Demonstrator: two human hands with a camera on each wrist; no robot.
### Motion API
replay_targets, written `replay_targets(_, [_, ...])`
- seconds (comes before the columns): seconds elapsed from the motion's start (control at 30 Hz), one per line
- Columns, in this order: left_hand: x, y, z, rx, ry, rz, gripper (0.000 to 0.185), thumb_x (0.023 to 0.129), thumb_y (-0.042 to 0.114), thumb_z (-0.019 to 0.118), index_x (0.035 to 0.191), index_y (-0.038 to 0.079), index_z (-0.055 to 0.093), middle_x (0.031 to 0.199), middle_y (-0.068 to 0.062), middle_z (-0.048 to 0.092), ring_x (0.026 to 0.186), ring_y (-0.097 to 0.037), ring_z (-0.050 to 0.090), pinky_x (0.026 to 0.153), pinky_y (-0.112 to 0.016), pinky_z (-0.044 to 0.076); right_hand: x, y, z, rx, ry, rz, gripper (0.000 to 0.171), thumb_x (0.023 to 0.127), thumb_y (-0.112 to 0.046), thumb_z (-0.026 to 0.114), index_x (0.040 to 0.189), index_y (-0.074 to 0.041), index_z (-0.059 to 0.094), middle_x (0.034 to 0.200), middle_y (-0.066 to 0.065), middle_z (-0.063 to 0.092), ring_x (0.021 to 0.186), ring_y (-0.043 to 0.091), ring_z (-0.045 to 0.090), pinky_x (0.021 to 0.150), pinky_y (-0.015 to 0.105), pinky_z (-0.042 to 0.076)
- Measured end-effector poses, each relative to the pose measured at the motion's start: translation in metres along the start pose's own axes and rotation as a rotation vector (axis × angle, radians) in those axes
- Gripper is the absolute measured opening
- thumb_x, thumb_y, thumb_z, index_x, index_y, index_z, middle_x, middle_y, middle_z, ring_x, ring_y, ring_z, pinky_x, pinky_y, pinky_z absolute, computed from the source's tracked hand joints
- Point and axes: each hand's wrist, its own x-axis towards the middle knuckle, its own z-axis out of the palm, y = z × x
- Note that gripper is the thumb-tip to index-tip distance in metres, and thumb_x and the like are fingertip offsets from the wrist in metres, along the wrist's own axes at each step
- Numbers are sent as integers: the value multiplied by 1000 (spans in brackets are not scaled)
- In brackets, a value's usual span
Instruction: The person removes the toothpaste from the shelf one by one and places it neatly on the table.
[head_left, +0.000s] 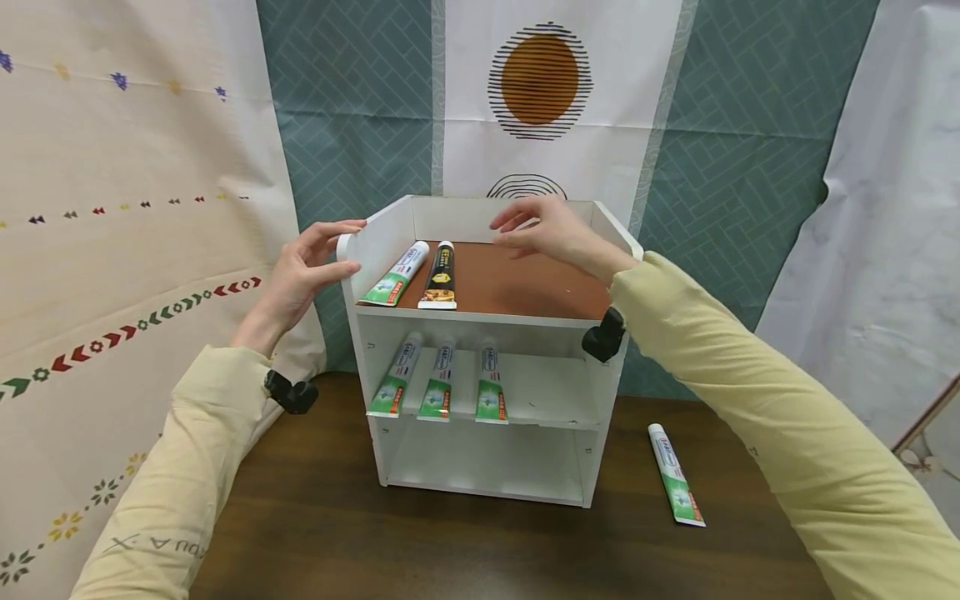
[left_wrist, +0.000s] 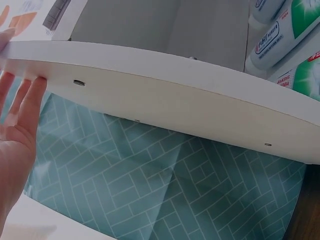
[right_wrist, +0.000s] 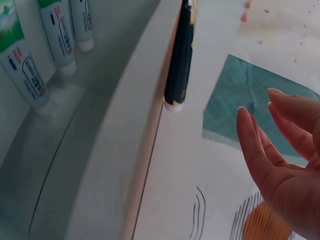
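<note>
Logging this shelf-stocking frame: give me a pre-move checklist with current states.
1. Right hand free: ok, open over the top shelf, holding nothing.
2. Left hand free: ok, open at the rack's left wall; contact cannot tell.
3. Room on top shelf: ok, only a green tube and a black tube at its left.
4. Middle shelf row: ok, three tubes side by side.
5. Spare tube reachable: ok, lying on the table right of the rack.
</note>
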Motion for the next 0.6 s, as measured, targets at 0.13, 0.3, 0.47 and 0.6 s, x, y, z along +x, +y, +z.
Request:
replay_targets(0.13, [0, 0, 1, -4, 5, -3, 39, 79, -11, 61, 115, 5, 59, 131, -11, 44, 122, -25, 34, 80, -27, 44, 7, 0, 19, -11, -48, 18, 24, 84, -5, 64, 107, 2, 60, 95, 15, 54, 82, 34, 59, 71, 34, 49])
replay_targets(0.3, [1, 0, 1, -13, 6, -5, 40, 79, -11, 61, 115, 6, 59, 131, -11, 44, 121, -26, 35, 80, -27, 44, 12, 1, 41, -11, -120, 50, 24, 83, -4, 64, 106, 3, 61, 88, 16, 57, 76, 30, 59, 69, 34, 50])
replay_targets(0.47, [0, 1, 0, -2, 2, -6, 40, 79, -11, 61, 115, 6, 59, 131, -11, 44, 121, -26, 35, 80, -28, 44, 18, 2, 57, -48, -175, 78, 24, 84, -5, 64, 106, 4, 61, 88, 16, 61, 75, 29, 60, 65, 31, 50])
replay_targets(0.6, [2, 3, 0, 30, -8, 0, 41, 79, -10, 61, 116, 6, 59, 131, -11, 44, 122, -26, 35, 82, -28, 42, 21, 1, 62, -79, -187, 80, 22, 84, -8, 64, 105, 1, 63, 90, 14, 62, 76, 26, 60, 63, 30, 50])
